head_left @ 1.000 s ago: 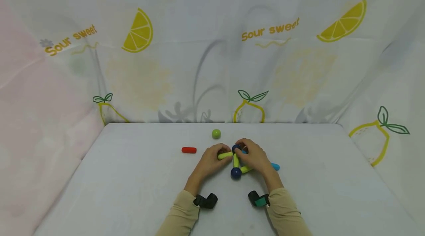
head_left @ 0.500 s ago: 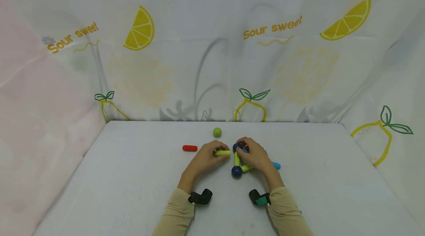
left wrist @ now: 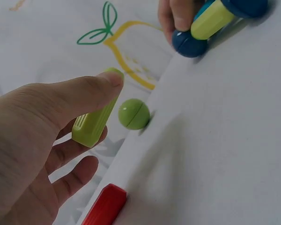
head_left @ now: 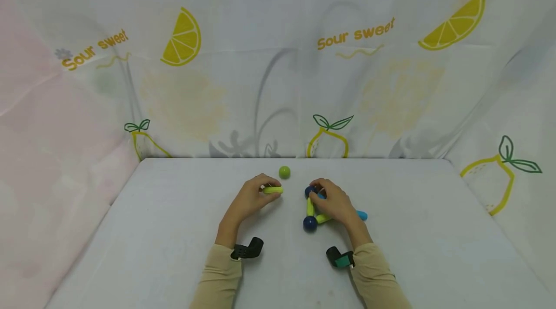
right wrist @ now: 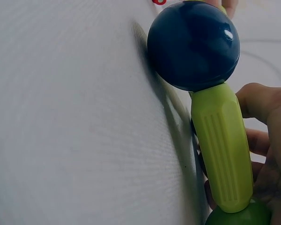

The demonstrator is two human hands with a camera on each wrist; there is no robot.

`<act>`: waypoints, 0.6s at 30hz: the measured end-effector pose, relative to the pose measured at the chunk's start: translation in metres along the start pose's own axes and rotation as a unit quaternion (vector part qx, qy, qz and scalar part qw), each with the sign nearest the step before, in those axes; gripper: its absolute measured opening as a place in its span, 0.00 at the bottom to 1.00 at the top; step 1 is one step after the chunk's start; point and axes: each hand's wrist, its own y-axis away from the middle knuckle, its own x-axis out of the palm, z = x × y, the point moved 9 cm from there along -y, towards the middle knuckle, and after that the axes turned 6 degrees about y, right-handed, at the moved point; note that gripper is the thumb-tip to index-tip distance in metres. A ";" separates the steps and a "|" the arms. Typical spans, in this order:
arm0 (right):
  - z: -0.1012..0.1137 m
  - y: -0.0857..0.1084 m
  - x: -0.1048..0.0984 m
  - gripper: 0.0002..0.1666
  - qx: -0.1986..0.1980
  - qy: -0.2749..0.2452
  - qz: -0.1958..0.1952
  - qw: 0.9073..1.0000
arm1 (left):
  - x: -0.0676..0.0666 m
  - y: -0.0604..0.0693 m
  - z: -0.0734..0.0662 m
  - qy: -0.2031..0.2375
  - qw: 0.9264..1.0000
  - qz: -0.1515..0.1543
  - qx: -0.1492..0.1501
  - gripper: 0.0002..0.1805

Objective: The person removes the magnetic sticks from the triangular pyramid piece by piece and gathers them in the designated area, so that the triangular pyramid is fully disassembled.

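Observation:
My left hand (head_left: 254,195) pinches a yellow-green magnetic rod (left wrist: 96,117) between thumb and fingers, lifted off the table. My right hand (head_left: 334,203) grips the far dark blue ball (head_left: 310,191) of a joined piece. From that ball a yellow-green rod (head_left: 310,207) runs to a nearer dark blue ball (head_left: 310,223). Another yellow-green rod (right wrist: 223,150) leads from the nearer ball to a green ball (right wrist: 239,216), which the right hand hides in the head view. Light blue rods (head_left: 362,215) show partly around the right hand.
A loose lime-green ball (head_left: 284,172) lies near the back of the white table (head_left: 152,231). A red rod (left wrist: 105,206) lies close to the left hand, hidden behind it in the head view. A lemon-print cloth (head_left: 243,82) hangs behind the table.
My left hand has moved left and away from the joined piece, carrying the yellow-green rod, and now covers the red rod in the head view. My right hand stays on the far blue ball.

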 end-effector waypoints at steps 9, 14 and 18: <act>0.001 0.001 0.000 0.18 0.003 -0.008 0.008 1.000 | -0.025 0.010 0.012 0.004 1.000 -0.023 -0.006 0.12; 0.001 0.000 0.000 0.19 0.003 -0.003 0.008 1.000 | -0.034 0.014 0.018 0.000 1.000 -0.019 -0.025 0.12; 0.000 0.000 0.000 0.19 0.003 -0.003 0.007 1.000 | -0.041 0.017 0.018 -0.006 0.999 -0.014 -0.031 0.11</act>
